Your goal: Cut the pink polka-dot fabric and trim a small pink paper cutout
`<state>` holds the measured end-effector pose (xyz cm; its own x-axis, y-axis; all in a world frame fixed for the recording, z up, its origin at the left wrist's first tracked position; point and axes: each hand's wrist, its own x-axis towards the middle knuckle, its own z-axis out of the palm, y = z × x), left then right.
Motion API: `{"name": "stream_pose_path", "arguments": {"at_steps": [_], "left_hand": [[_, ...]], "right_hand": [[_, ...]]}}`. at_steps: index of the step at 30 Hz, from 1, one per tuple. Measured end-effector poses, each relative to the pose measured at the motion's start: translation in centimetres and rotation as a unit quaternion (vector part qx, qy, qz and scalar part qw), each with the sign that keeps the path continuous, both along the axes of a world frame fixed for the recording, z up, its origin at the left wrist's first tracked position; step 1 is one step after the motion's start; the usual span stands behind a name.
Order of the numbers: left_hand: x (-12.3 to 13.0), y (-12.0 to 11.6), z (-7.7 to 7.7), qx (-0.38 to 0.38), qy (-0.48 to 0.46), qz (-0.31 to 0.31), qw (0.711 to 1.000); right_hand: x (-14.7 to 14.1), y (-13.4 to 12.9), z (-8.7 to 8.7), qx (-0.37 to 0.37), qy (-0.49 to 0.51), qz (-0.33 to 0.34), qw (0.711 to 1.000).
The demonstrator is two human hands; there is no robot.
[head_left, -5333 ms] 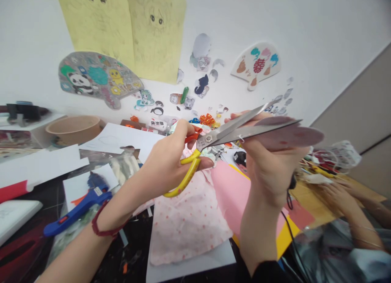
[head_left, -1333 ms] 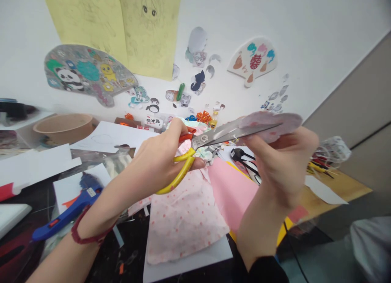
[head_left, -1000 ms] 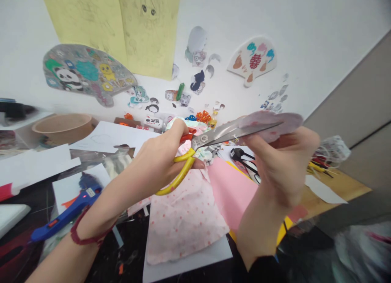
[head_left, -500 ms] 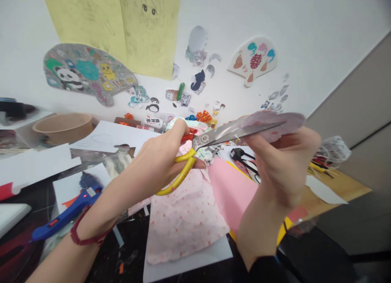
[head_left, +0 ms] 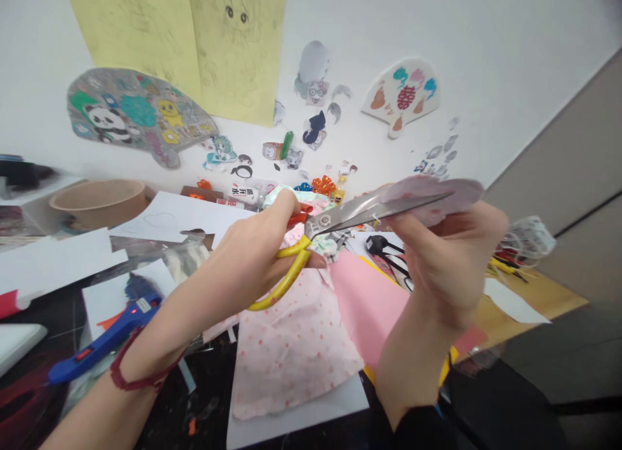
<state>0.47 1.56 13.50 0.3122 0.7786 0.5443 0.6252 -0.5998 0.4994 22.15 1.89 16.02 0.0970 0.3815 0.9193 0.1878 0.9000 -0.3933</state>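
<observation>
My left hand (head_left: 260, 242) is closed round the handles of a pair of scissors (head_left: 318, 224), one handle yellow and one red. The blades point right and lie against a pale pinkish piece (head_left: 437, 194), whose material I cannot make out. My right hand (head_left: 449, 259) pinches that piece between thumb and fingers, near the blade tips. Below the scissors, a pink dotted cloth (head_left: 296, 353) lies on a white sheet (head_left: 306, 424). To its right is a plain pink sheet (head_left: 367, 301).
A blue glue gun (head_left: 109, 333) lies at the left, below a round tan container (head_left: 100, 203) and white papers (head_left: 53, 262). Black-handled scissors (head_left: 383, 248) lie behind my right hand. Fans and cut-outs are on the wall, with yellow drawings (head_left: 238, 54).
The view has shifted very slightly. Both hands, the scissors and the pale piece hold nearly the same positions.
</observation>
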Motion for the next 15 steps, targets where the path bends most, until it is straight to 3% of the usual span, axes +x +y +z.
{"name": "stream_pose_path", "arguments": {"at_steps": [5,10,15], "left_hand": [[0.16,0.02,0.17,-0.026,-0.011,0.009,1.0],[0.46,0.09,0.44,-0.05,-0.011,0.034,0.998],[0.26,0.25,0.22,-0.035,-0.01,0.045,0.998]], "right_hand": [[0.36,-0.05,-0.01,-0.016,-0.001,0.018,1.0],[0.59,0.35,0.01,0.0,-0.016,-0.007,1.0],[0.21,0.4,0.02,-0.002,-0.007,0.001,1.0]]}}
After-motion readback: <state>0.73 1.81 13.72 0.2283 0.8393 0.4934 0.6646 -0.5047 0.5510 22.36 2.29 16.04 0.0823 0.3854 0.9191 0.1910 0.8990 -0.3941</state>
